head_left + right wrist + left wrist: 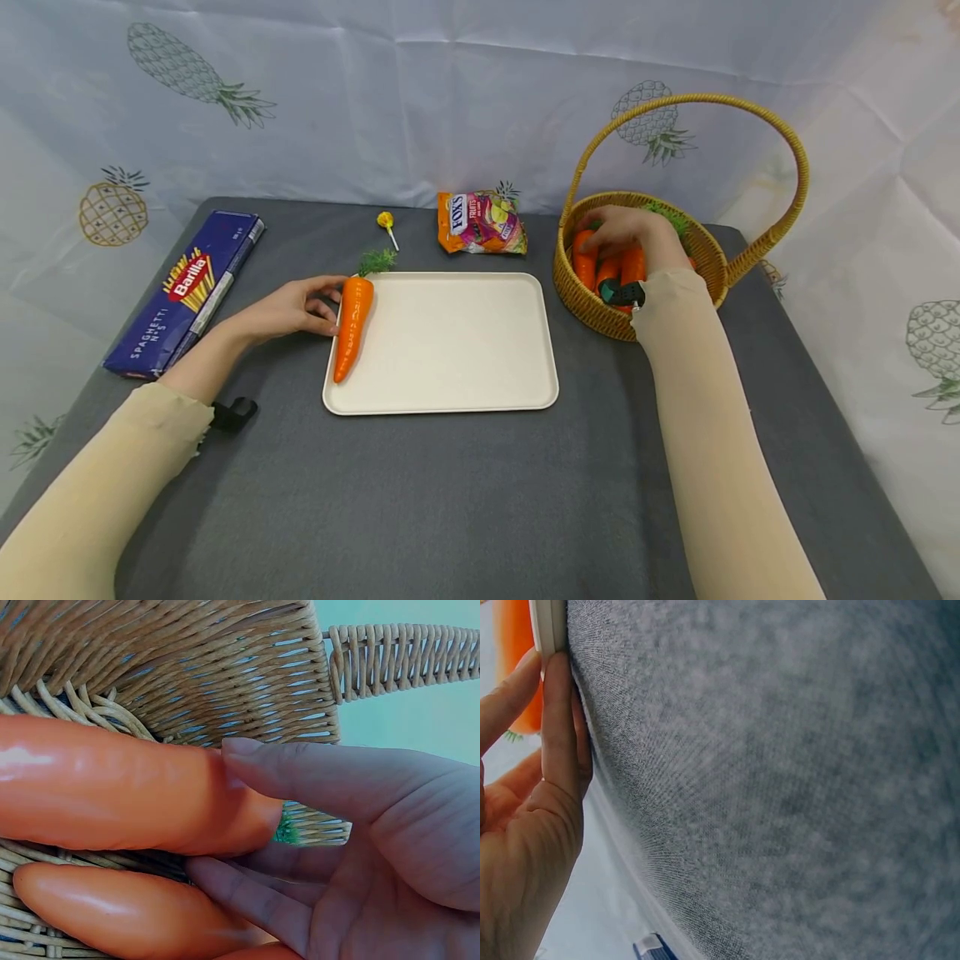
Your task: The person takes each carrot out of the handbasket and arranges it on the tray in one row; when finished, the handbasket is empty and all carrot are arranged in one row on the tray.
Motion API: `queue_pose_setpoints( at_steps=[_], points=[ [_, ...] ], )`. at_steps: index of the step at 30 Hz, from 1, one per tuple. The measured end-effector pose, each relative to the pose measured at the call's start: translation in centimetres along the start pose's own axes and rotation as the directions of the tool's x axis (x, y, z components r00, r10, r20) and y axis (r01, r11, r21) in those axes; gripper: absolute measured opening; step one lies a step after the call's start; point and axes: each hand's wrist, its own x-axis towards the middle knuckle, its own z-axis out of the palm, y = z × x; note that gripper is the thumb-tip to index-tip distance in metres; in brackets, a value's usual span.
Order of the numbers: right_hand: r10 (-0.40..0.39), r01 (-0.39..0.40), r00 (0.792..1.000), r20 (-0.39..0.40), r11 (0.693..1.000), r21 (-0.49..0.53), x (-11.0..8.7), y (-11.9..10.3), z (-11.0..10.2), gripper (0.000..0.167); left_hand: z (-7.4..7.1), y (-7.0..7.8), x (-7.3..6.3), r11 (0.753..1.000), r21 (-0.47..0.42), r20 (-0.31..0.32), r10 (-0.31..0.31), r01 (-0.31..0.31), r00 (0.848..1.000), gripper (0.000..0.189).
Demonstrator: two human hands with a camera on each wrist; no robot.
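On the left part of the cream tray [457,346] lies an orange carrot [354,329], its green leafy top past the far rim. My left hand [294,310] pinches the tray's left rim; the left wrist view shows thumb and fingers at that edge, right by the carrot. Over at the right, my right hand [624,229] reaches into a wicker basket [588,312] with several carrots inside. Close up in the right wrist view, its thumb and fingers grip a large carrot [135,784] near the leafy end. A second, smaller carrot [112,907] lies beside it.
A blue spaghetti pack [187,292] lies left of the tray. Behind the tray are a yellow lollipop [386,220] and an orange candy bag [480,223]. The basket's tall handle [801,167] arches above my right hand. Everything stands on a grey table [420,500].
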Motion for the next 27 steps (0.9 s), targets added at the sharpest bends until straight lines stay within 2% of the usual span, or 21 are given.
queue_pose_setpoints(
  at_steps=[12,27],
  points=[
    [-0.003,0.005,0.998,-0.058,1.0,0.029,0.0,0.2,-0.1,0.054,0.0,0.0,0.1,1.0,-0.004,0.0,-0.004,0.004,1.0,0.084],
    [-0.064,0.078,0.983,-0.172,0.994,0.071,-1.1,0.6,-1.2,0.059,0.0,-0.1,0.2,1.0,0.0,-0.002,-0.006,0.006,1.0,0.084]
  ],
)
